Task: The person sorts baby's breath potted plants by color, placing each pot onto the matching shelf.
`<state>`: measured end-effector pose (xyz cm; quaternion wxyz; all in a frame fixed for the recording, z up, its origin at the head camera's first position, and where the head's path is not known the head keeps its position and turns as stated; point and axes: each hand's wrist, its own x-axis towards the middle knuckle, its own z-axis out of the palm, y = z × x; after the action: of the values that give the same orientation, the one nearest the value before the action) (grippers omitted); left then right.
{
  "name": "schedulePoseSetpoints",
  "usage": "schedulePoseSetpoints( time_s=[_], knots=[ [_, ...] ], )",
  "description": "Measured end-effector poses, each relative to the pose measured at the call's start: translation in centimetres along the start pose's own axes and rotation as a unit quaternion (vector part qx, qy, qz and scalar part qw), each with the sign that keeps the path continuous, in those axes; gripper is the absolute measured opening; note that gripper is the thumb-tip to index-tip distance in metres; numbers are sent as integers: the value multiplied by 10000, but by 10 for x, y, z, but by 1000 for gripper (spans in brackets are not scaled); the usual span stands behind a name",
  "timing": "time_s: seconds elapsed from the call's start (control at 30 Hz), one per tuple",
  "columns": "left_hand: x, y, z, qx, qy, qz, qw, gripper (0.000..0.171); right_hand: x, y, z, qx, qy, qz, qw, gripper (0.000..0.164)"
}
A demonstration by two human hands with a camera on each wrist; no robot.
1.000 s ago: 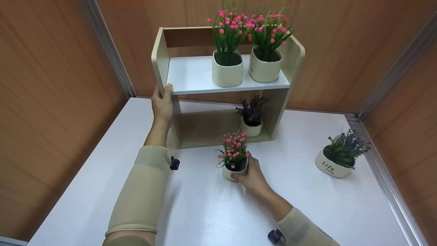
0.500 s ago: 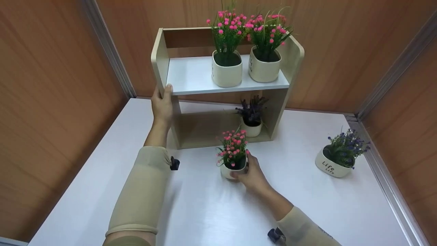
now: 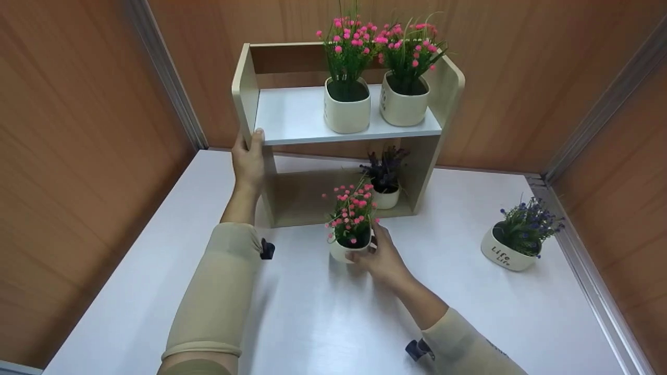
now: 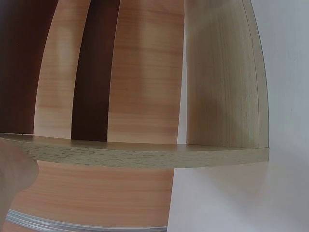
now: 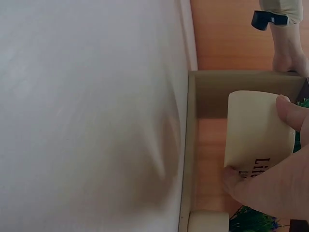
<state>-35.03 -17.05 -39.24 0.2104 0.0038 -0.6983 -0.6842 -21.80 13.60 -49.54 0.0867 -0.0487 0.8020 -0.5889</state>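
Observation:
My left hand [image 3: 248, 162] grips the left side panel of a small two-tier wooden shelf [image 3: 245, 94], thumb at the front edge near the white upper board. In the left wrist view that panel [image 4: 145, 155] crosses the picture, with part of the hand [image 4: 17, 169] at its left end. With thumb and fingers around it, my right hand [image 3: 383, 260] holds a white flower pot [image 3: 344, 253] of pink flowers just in front of the lower tier. Lettering shows on this pot [image 5: 258, 130] in the right wrist view. Its far side is partly hidden by the fingers.
Two white pots of pink flowers [image 3: 347, 112] [image 3: 405, 107] stand on the upper board. A pot of dark purple flowers [image 3: 385, 199] stands at the lower tier's right end. Another purple-flowered pot [image 3: 508, 252] leans on the white table [image 3: 469, 323] to the right. Wooden walls surround the table.
My right hand has carried the pot of pink flowers forward and slightly left, closer to the lower tier. My left hand has stayed on the shelf's side panel.

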Motion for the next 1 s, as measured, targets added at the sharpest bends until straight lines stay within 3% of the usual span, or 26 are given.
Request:
schedulePoseSetpoints(
  time_s=[0.4,0.83,1.0],
  knots=[
    [-2,2,0,-39,-37,-8,10000,64,3,-38,4,-25,-118,-388,9992,111],
    [-2,1,1,-115,24,-45,9999,64,6,-87,11,-5,-331,-1280,9912,94],
    [-1,2,1,-88,122,40,9999,62,7,-111,14,-121,-388,-1481,9881,95]
  ],
)
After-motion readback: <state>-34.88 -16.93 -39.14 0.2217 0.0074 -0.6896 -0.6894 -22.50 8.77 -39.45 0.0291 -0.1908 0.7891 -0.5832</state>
